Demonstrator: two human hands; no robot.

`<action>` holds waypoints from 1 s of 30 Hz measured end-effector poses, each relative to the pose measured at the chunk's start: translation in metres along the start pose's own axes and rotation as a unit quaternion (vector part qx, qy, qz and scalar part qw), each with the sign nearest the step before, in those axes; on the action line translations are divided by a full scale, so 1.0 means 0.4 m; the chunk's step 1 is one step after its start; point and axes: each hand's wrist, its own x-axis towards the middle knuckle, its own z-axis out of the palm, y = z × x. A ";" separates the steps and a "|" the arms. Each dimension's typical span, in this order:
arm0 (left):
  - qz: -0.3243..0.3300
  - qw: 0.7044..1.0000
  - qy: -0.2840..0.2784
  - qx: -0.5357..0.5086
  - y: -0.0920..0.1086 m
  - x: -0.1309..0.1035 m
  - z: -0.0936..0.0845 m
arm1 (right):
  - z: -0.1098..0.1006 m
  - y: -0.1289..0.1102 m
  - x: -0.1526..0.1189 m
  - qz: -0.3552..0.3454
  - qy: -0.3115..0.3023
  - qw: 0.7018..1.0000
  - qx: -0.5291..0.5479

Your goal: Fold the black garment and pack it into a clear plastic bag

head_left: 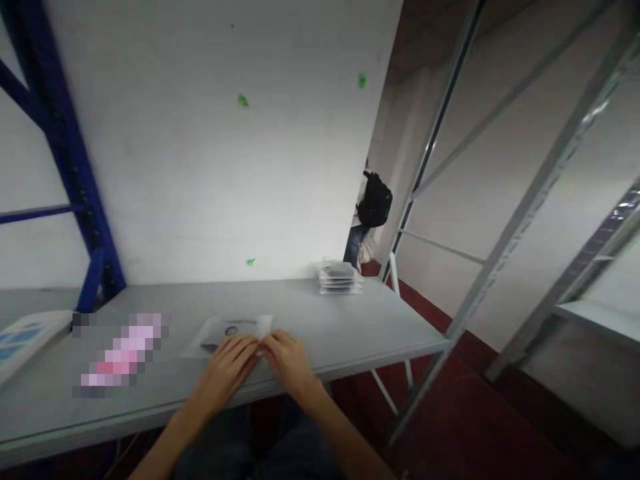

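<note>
A translucent plastic bag (250,325) with dark printing lies flat on the grey table, something dark showing through its left part. At the bag's near right edge my two hands meet, fingertips almost touching. My left hand (231,360) rests over the near side of the bag, fingers together and bent at its edge. Close beside it, my right hand (289,360) pinches the right corner of the same bag between thumb and fingers. My fingers hide part of that edge.
A stack of similar packed bags (340,277) stands at the table's (390,320) far right. On the left are a blurred-out pink item (127,350) and a white package with blue patches (30,340). Metal posts flank the table; a person with a black backpack (375,200) is beyond.
</note>
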 end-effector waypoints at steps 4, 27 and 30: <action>0.000 1.000 0.004 -0.018 0.001 0.009 0.007 | -0.014 0.001 0.001 -0.005 0.017 1.000 0.004; -0.046 0.998 -0.028 0.033 -0.125 -0.012 -0.053 | -0.063 0.162 0.011 0.111 0.111 0.986 0.055; -0.076 0.996 -0.036 0.034 -0.141 -0.015 -0.066 | -0.064 0.192 0.009 0.137 0.124 0.981 0.052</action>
